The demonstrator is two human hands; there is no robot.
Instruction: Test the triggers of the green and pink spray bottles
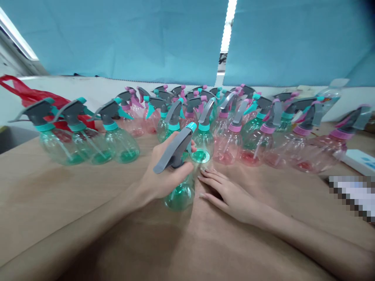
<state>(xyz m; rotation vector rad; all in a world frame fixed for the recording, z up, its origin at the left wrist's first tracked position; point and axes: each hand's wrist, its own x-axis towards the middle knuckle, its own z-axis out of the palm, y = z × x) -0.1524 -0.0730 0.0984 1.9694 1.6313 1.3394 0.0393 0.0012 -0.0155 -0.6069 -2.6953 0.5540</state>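
Observation:
My left hand (165, 175) is wrapped round the neck of a green spray bottle (180, 197) with a grey trigger head and a turquoise nozzle. The bottle is over the middle of the table, tilted a little; whether its base touches the wood I cannot tell. To its right my right hand (224, 191) rests palm down on the tabletop, fingers stretched out and holding nothing. Just beyond the fingertips stands another green spray bottle (203, 142). A pink spray bottle (227, 146) is beside that one.
Three green spray bottles (121, 146) stand at the left, before a red plastic bag (38, 93). Several pink and green ones fill the back and right of the wooden table (38, 195). At the far right are a white box (359, 162), a clear bottle (332, 95) and a blurred-out flat item (354, 193).

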